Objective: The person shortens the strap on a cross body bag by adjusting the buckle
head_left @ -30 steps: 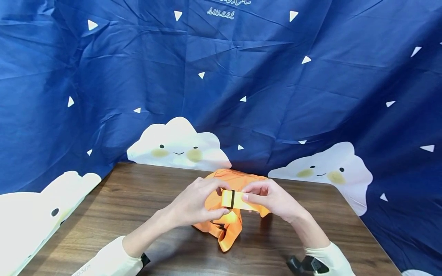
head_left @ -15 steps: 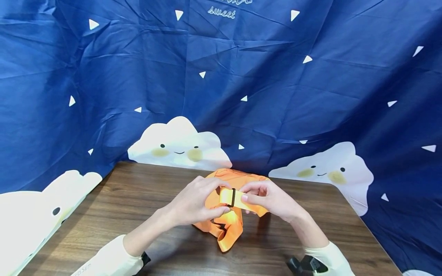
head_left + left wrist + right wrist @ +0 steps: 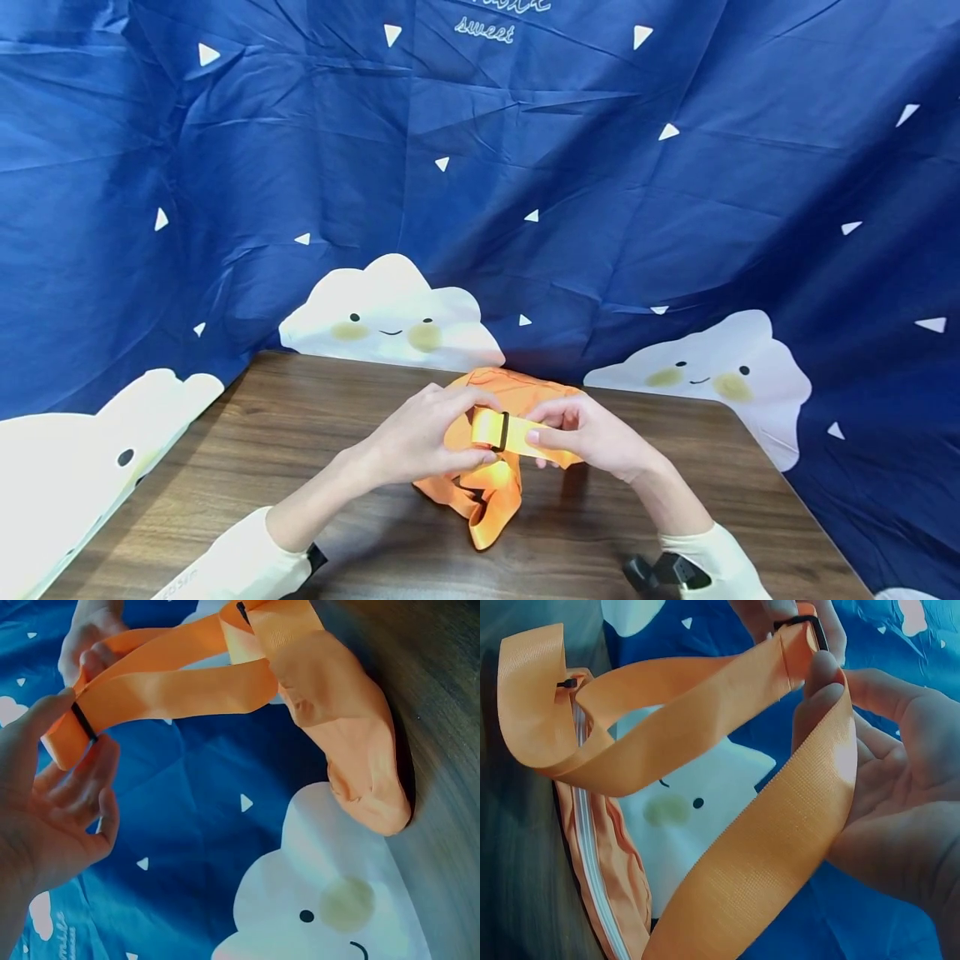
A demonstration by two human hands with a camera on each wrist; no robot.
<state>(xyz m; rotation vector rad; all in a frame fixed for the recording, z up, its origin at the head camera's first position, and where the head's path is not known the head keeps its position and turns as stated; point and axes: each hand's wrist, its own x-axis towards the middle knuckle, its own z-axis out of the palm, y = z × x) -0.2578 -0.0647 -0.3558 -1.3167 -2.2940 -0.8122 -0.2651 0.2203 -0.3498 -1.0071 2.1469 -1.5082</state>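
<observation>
An orange fabric bag with a zipper lies on the table, its wide webbing strap raised in front of it. A black strap slider sits on the strap, which folds into a short loop on the slider's left. My left hand pinches the slider end of the strap, thumb on one edge and fingers on the other. Just to the right, my right hand pinches the strap between thumb and fingers. In the right wrist view a long length of strap hangs across that palm.
The brown wooden table extends around the bag. A slack fold of strap hangs toward the front edge. Behind the table hangs a blue cloth printed with clouds and triangles. Both wrists wear black straps.
The strap loop beyond the slider reaches slightly farther left and looks a little longer. Both hands stay nearly in place, keeping their pinch.
</observation>
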